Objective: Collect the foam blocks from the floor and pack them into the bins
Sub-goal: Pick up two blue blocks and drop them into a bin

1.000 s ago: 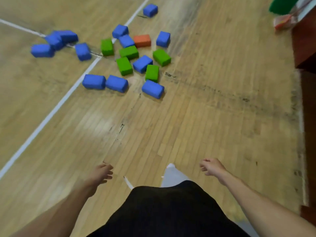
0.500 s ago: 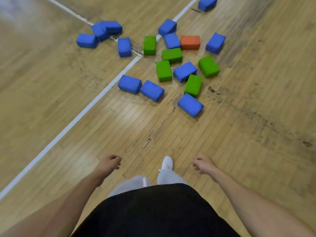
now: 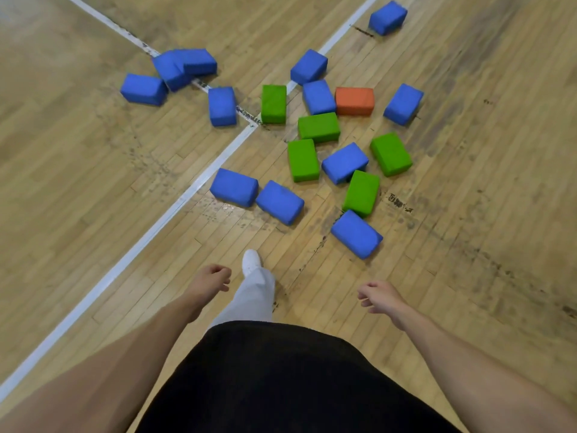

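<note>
Looking down, my left hand [image 3: 209, 280] and right hand [image 3: 376, 296] hang loosely curled and empty, with the foam blocks [image 3: 318, 128] scattered just beyond my white shoe [image 3: 251, 260], so I'd best crouch beside the nearest blue block [image 3: 356, 234] and gather several together.

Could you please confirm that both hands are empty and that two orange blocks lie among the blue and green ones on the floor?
Not quite: the head view shows only one orange block, which lies among the blue and green ones on the floor. The rest holds: the left hand and the right hand hold nothing.
</note>
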